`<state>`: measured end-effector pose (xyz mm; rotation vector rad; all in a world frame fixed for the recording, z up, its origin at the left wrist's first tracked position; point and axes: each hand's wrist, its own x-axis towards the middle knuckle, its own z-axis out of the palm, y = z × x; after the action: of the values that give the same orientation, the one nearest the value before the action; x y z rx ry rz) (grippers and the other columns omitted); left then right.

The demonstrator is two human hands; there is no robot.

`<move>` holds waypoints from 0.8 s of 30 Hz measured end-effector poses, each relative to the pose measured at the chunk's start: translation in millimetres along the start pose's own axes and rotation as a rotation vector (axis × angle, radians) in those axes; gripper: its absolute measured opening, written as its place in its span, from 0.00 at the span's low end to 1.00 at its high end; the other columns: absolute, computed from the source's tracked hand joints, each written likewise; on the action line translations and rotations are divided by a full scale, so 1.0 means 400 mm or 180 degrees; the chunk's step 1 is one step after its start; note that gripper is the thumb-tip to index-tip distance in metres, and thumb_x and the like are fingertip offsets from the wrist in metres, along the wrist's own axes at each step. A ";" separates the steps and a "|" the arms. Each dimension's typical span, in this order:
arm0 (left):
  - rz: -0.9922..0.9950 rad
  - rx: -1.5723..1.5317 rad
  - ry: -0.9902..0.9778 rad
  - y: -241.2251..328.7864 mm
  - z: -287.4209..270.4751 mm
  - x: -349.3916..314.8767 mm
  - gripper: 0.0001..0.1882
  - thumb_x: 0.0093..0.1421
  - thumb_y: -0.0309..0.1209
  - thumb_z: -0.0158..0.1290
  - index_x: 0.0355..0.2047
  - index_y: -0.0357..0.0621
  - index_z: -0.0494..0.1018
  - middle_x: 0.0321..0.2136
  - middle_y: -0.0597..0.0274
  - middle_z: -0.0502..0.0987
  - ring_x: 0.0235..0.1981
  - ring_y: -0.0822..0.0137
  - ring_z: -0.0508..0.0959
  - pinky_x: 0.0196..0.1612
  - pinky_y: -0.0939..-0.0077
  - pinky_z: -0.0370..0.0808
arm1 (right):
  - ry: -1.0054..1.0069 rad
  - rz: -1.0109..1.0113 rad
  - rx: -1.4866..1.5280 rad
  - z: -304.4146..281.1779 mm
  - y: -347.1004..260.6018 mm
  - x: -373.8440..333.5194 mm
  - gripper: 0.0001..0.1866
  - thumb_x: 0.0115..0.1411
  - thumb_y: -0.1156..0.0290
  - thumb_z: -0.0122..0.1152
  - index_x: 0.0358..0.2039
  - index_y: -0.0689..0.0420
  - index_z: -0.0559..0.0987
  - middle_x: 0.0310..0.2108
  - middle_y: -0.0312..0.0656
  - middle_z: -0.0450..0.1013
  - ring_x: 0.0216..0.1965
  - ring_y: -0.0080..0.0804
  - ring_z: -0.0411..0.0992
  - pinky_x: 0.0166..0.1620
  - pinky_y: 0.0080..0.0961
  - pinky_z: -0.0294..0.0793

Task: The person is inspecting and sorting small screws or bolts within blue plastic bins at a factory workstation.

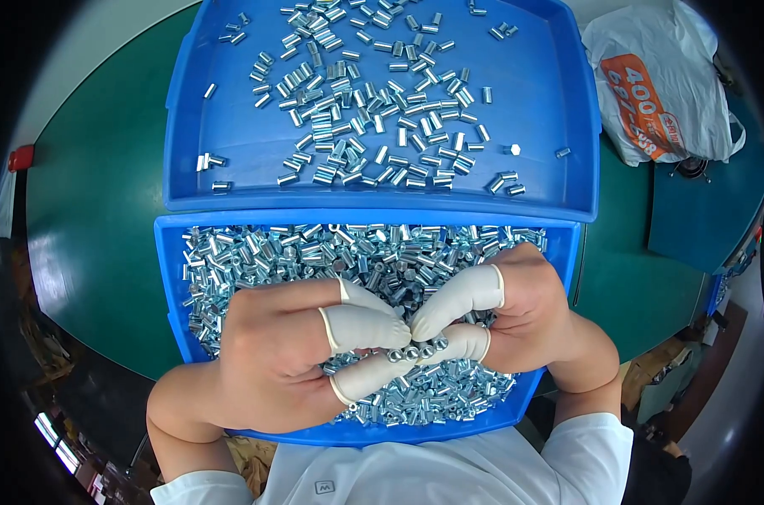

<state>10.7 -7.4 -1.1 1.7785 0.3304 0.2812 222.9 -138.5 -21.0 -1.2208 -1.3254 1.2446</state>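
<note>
Over the fuller blue tray point(171, 271), left hand point(279, 347) and right hand point(521, 307) share a pinching grip on silvery rivet nuts point(411, 353).

Digits point(637, 99) mark the white bag point(681, 80), a logo point(324, 486) the shirt point(436, 471).

A short row of small, shiny silver metal cylinders with hollow round ends point(411, 353) is held between the left hand point(272, 345) and the right hand point(525, 311), above the near blue plastic tray point(565, 244). Four round ends are visible, side by side, facing the near side. The row slants slightly, its right end lying farther. Their remaining length is mostly hidden.
</note>
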 end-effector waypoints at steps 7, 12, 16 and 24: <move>0.0135 0.0144 0.0030 -0.002 0.003 -0.002 0.15 0.49 0.21 0.73 0.37 0.40 0.84 0.32 0.53 0.84 0.30 0.64 0.85 0.31 0.77 0.82 | -0.0016 -0.0062 -0.0002 0.000 0.005 -0.002 0.10 0.56 0.68 0.77 0.34 0.59 0.86 0.30 0.42 0.84 0.31 0.33 0.85 0.33 0.22 0.82; 0.0160 0.0216 0.0034 -0.001 0.003 -0.002 0.15 0.49 0.21 0.73 0.37 0.41 0.84 0.32 0.54 0.84 0.29 0.64 0.85 0.31 0.77 0.82 | -0.0038 -0.0108 -0.0013 -0.001 0.005 0.000 0.10 0.56 0.69 0.76 0.34 0.60 0.86 0.30 0.42 0.84 0.31 0.33 0.85 0.33 0.23 0.82; 0.0207 0.0132 0.0120 -0.007 0.009 -0.004 0.13 0.49 0.21 0.70 0.37 0.41 0.83 0.33 0.58 0.83 0.26 0.62 0.84 0.26 0.73 0.80 | -0.0024 -0.0105 -0.0026 0.000 0.004 0.001 0.09 0.56 0.69 0.76 0.34 0.60 0.86 0.30 0.42 0.84 0.31 0.33 0.85 0.33 0.23 0.82; 0.0232 0.0152 0.0149 -0.007 0.011 -0.005 0.14 0.48 0.21 0.70 0.37 0.41 0.83 0.32 0.57 0.83 0.26 0.61 0.83 0.26 0.72 0.80 | -0.0016 -0.0018 0.0038 0.000 0.000 0.002 0.09 0.55 0.71 0.77 0.33 0.60 0.86 0.29 0.42 0.84 0.30 0.33 0.85 0.33 0.23 0.82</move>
<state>10.4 -11.3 -4.9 1.8356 0.3082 0.3701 222.8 -137.9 -21.2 -1.2056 -1.3225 1.2505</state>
